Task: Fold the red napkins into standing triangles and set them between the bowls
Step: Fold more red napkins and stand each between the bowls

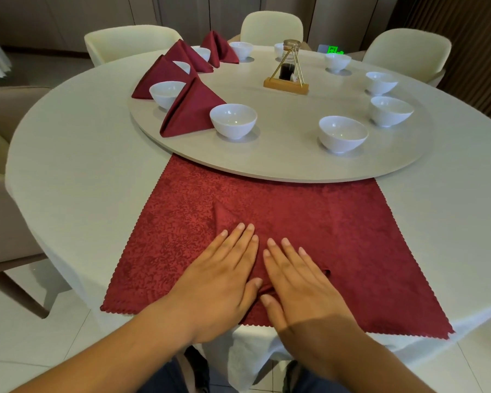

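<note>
A red napkin lies spread flat on the near part of the round table, its far edge tucked under the turntable. My left hand and my right hand press flat on its middle, side by side, fingers straight; a small wrinkle rises between and beyond them. Several folded red triangles stand between white bowls on the turntable's left side, the nearest triangle between a bowl and a bowl. More bowls, such as one at the front right, ring the right side with bare gaps between them.
A bottle stand on a wooden base sits at the turntable's centre. Cream chairs surround the table, with one brown chair at the left. The white tablecloth hangs over the near edge above a tiled floor.
</note>
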`<state>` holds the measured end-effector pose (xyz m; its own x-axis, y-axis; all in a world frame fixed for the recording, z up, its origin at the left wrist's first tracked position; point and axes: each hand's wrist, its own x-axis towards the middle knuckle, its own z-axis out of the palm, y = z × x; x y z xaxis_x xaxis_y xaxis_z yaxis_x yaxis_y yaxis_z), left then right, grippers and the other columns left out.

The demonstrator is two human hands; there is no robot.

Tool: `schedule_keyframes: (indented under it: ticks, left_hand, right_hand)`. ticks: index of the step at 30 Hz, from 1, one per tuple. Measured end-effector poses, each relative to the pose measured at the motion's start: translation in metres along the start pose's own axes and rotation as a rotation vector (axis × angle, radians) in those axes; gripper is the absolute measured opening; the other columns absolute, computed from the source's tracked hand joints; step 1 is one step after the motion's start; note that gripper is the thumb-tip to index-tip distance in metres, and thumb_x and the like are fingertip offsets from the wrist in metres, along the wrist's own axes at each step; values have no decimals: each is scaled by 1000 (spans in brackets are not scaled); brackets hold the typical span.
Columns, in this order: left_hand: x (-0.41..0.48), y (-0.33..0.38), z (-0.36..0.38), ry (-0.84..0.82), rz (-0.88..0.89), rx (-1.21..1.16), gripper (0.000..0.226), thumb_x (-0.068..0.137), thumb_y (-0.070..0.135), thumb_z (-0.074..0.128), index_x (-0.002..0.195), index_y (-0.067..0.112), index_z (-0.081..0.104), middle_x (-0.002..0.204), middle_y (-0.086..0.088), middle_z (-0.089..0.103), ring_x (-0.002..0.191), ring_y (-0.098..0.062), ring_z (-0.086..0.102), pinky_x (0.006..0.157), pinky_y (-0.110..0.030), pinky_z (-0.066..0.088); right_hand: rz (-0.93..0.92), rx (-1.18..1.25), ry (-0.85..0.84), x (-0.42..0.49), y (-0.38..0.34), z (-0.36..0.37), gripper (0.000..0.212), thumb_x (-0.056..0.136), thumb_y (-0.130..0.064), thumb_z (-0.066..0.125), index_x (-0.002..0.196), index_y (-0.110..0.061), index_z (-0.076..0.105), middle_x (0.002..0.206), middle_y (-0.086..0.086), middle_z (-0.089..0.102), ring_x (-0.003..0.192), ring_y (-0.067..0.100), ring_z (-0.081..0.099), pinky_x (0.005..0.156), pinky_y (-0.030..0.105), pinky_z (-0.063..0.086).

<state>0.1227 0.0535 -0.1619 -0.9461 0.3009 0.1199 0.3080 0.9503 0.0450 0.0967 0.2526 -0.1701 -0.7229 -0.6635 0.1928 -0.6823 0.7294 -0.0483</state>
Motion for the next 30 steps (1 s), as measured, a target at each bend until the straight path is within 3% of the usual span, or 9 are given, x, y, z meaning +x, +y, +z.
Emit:
schedule_keyframes:
  ticks: [4,11,13,16,19,24,30]
  left_hand:
    - [-1,1,0,-3,8,38,65,108,46,20,157,3,31,166,-14,22,156,-23,17,120,-40,12]
    - [-2,1,-3,-48,-6,0,69,107,49,14,160,6,24,169,-11,14,157,-20,10,121,-38,9]
    - [-1,2,-8,-76,-26,-21,73,104,54,8,162,10,16,170,-8,3,157,-17,1,122,-38,8]
    - [6,-3,-21,-198,-80,-53,86,92,70,-5,162,21,-8,166,4,-25,151,-8,-28,125,-40,-7]
    - [21,-24,-32,-273,-145,-22,95,84,78,-11,162,23,-7,166,8,-21,149,-7,-31,122,-45,-21]
    - [27,-54,-17,-300,-166,38,90,89,77,-10,160,23,-17,167,7,-24,150,-9,-30,123,-45,-20]
    - [21,-54,-10,-167,-175,-139,89,87,77,-10,160,28,-17,164,9,-30,148,-6,-34,124,-40,-18]
  right_hand:
    - [11,10,-16,-5,11,0,67,105,-54,20,154,-11,36,163,3,29,152,16,21,120,38,19]
    - [42,-3,1,-30,43,-8,67,107,-51,23,154,-5,34,163,9,29,152,19,24,118,40,24]
    - [35,-8,-2,-32,45,-8,67,107,-51,23,154,-4,33,163,10,28,152,19,23,118,41,24]
    - [37,7,-1,-32,45,-8,65,107,-49,25,154,-6,33,163,9,28,152,19,23,118,41,24]
    - [41,41,-47,-32,46,-11,60,107,-50,23,158,-18,29,165,7,24,153,19,19,120,41,21]
    - [77,68,-148,-29,45,-18,56,105,-56,17,159,-41,14,167,0,16,155,15,10,121,37,12]
    - [94,105,-245,-25,43,-26,68,86,-72,-18,152,-55,-9,166,-10,-16,149,3,-24,121,28,-13]
